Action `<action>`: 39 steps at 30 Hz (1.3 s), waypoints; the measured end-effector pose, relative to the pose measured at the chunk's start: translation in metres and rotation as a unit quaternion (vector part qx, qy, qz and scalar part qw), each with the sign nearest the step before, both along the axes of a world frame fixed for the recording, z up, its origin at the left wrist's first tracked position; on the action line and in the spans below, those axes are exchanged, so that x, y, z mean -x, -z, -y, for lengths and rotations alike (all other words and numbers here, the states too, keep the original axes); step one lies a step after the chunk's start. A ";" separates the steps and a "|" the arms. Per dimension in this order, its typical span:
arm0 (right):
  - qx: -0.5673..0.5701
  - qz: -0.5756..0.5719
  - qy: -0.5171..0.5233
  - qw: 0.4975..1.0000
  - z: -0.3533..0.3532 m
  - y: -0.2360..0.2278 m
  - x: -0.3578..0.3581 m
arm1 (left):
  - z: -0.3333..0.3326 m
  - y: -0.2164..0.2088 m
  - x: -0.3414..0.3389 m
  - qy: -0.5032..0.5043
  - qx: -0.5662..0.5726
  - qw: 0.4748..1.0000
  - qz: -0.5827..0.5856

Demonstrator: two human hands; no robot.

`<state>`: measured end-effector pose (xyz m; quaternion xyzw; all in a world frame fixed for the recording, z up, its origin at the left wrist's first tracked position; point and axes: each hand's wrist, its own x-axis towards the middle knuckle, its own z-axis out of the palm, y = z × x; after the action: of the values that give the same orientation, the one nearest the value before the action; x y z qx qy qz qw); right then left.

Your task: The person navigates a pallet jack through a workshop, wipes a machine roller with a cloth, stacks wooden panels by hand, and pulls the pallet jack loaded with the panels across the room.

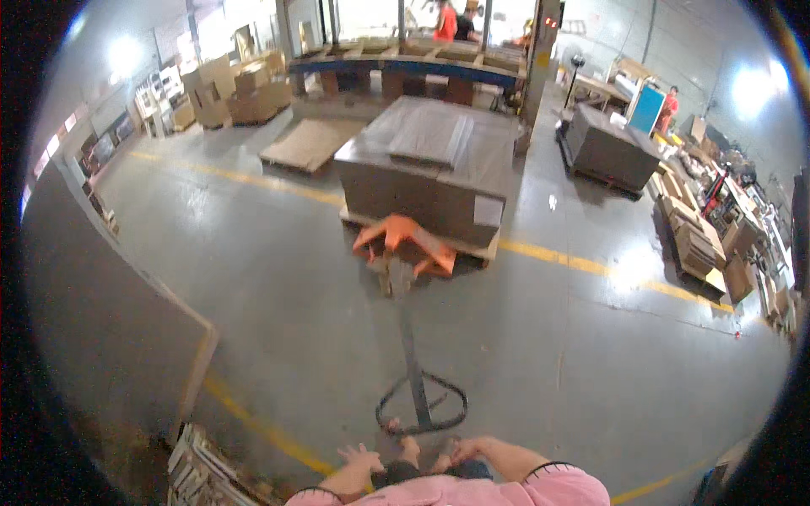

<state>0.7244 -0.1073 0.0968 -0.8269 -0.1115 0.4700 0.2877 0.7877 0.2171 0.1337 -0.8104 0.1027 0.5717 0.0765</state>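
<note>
An orange pallet jack (pixel 407 236) stands in front of me, its grey shaft leaning toward me and ending in a black loop handle (pixel 458 396). Its orange front meets a wooden pallet (pixel 487 252) bearing a large stack of grey-brown sheets (pixel 422 198) with a white paper on its near side. Just below the loop, to its left, my left hand (pixel 363 460) is open with fingers spread, apart from the handle. Below the loop's right side, my right hand (pixel 468 449) hangs with loosely extended fingers and seems to hold nothing. Bare feet or lower legs show blurred between my hands.
A tall brown stack (pixel 110 320) rises close on my left. Flat brown sheets (pixel 308 143) lie beyond the yellow floor line (pixel 582 264). Another loaded pallet (pixel 609 150) and scrap piles (pixel 696 236) are at right. A long blue-edged roller table (pixel 405 66) and people in red stand far back.
</note>
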 end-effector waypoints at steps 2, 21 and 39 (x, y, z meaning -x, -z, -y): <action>0.001 0.085 0.113 0.990 -0.004 -0.024 -0.014 | -0.002 -0.027 0.032 -0.087 0.152 0.941 0.289; 0.160 0.411 0.192 0.876 -0.048 -0.105 -0.112 | 0.023 -0.047 -0.053 0.000 0.348 0.800 0.489; 0.076 0.356 0.338 0.868 -0.012 -0.346 -0.380 | 0.079 -0.275 -0.314 -0.194 0.396 0.664 0.604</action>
<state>1.1048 -0.0958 0.4429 -0.9447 0.1157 0.0250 0.3060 1.1014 0.1377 0.4085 -0.9334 0.0915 -0.1364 -0.3190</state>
